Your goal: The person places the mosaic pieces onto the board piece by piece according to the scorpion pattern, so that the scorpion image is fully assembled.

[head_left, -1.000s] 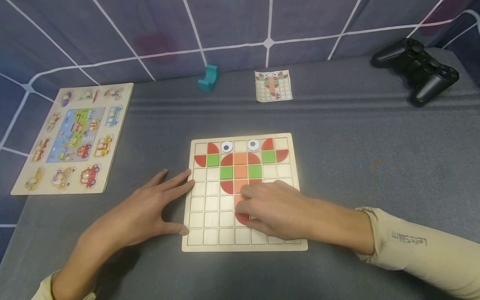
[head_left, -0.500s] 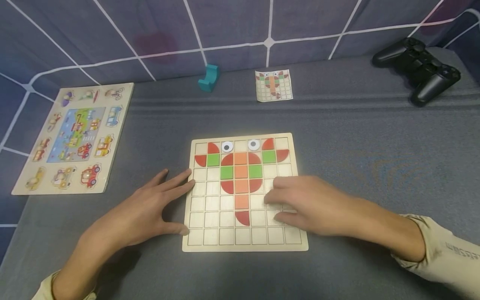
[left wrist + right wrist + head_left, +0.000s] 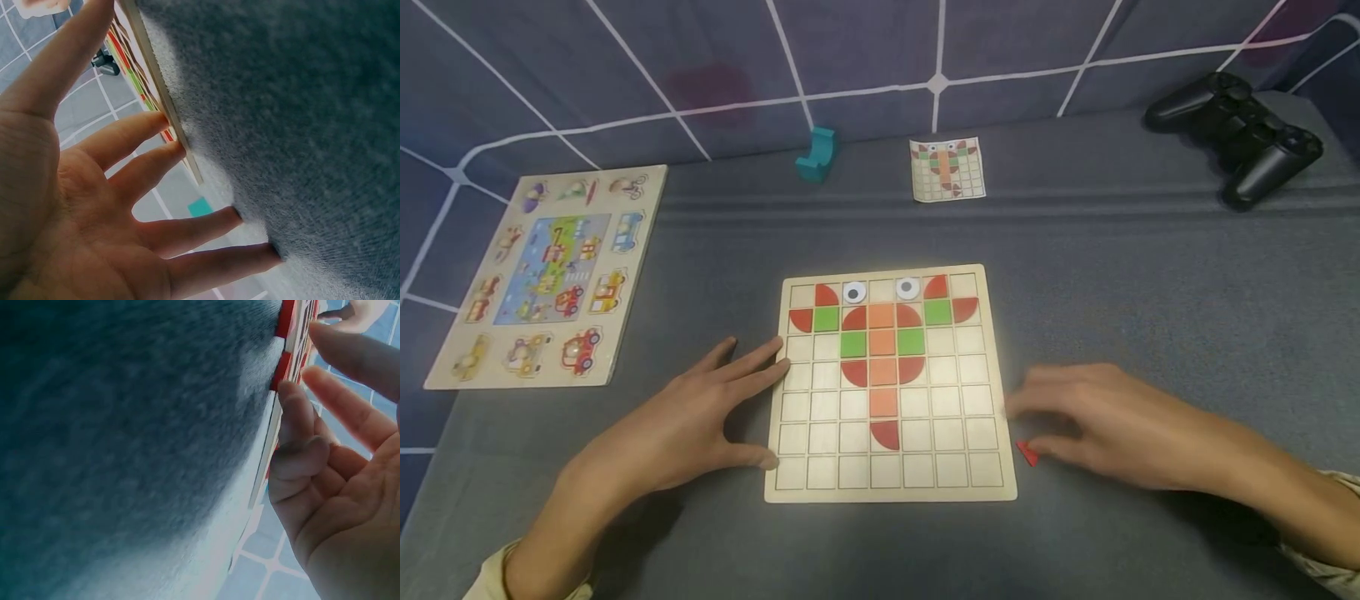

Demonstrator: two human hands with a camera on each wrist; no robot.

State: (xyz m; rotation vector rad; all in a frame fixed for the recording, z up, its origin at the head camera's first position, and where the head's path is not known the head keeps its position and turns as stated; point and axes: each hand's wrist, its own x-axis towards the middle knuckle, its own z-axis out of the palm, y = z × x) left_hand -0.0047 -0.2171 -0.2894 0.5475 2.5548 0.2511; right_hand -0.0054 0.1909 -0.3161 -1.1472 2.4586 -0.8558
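A wooden grid board [image 3: 947, 471] lies on the grey cloth, bearing red quarter-round, green and orange square tiles and two round eye pieces. The lowest tile on it is a red quarter-round [image 3: 886, 435]. My left hand [image 3: 677, 425] lies spread at the board's left side, thumb and two fingertips touching its edge. Beyond the right edge, my right hand [image 3: 1112, 425] reaches low over the cloth with thumb and fingers apart. A small red piece [image 3: 1027, 452] shows by its thumb tip. In the right wrist view, red pieces [image 3: 281, 370] sit along the board's edge near the fingertips.
Behind the board lies a printed pattern card [image 3: 946, 171], with a teal curved block [image 3: 816, 156] to its left. A vehicle puzzle board [image 3: 625, 317] stands at the left, and a black game controller [image 3: 1236, 142] at the back right.
My right hand has left the lower middle of the board and moved right, past its right edge. The red quarter-round under it came into full view. The left hand stays put.
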